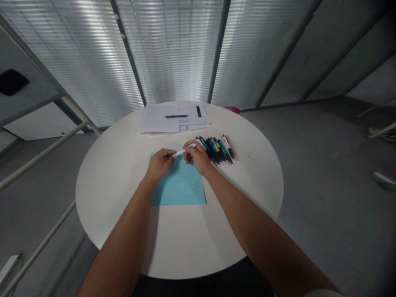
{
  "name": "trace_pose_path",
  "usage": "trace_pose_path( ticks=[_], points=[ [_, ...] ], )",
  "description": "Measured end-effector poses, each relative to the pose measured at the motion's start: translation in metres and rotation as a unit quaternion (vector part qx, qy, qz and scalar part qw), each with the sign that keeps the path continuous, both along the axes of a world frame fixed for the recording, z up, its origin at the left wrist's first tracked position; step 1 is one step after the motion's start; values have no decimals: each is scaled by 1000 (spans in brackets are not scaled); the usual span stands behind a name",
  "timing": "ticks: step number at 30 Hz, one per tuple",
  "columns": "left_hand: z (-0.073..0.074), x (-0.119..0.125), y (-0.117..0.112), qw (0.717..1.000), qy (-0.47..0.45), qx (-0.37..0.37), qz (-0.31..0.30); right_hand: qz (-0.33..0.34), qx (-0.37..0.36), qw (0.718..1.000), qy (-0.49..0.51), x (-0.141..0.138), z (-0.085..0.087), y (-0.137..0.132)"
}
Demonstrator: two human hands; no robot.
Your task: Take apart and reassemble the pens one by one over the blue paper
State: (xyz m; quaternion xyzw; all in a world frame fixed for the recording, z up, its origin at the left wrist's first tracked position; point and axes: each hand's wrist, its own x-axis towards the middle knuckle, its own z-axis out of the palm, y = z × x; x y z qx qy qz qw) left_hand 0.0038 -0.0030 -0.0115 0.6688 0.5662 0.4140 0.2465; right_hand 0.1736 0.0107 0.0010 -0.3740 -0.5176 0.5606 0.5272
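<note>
My two bare hands are close together but not touching, over a blue sheet (179, 187) on a round white tabletop (105, 185), both closed on one white pen (178, 153). My left hand (161, 163) pinches its dark end; my right hand (197, 157), fingers curled, grips it nearer the white end. The pen is held at a slant above the sheet's far part, its white end pointing up and right. Just beyond my right hand, a tight cluster of pens (216, 150) lies on the tabletop, some with green, blue or yellow parts. Farther off, a dark pen (176, 116) rests across printed papers (154, 121), and behind the table hang pale window blinds (173, 53)
</note>
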Motion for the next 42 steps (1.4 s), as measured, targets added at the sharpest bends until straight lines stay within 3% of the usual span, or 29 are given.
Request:
trace_pose_path(
  ticks=[12, 20, 27, 35, 42],
  points=[
    [-3, -3, 2, 1000, 12, -2, 0, -33, 12, 995, -98, 0, 2, -1],
    [-4, -3, 1, 1000, 2, -8, 4, -1, 20, 1000, -15, 3, -3, 1],
    [-7, -4, 3, 1000, -1, -5, 9, -47, 10, 997, -56, 1, -2, 1],
    [-3, -2, 1, 1000, -8, -10, 14, 14, 10, 1000, 25, 2, -5, 3],
    [-6, -4, 2, 1000, 7, -2, 14, -21, -2, 1000, -17, -4, -11, 7]
  ],
)
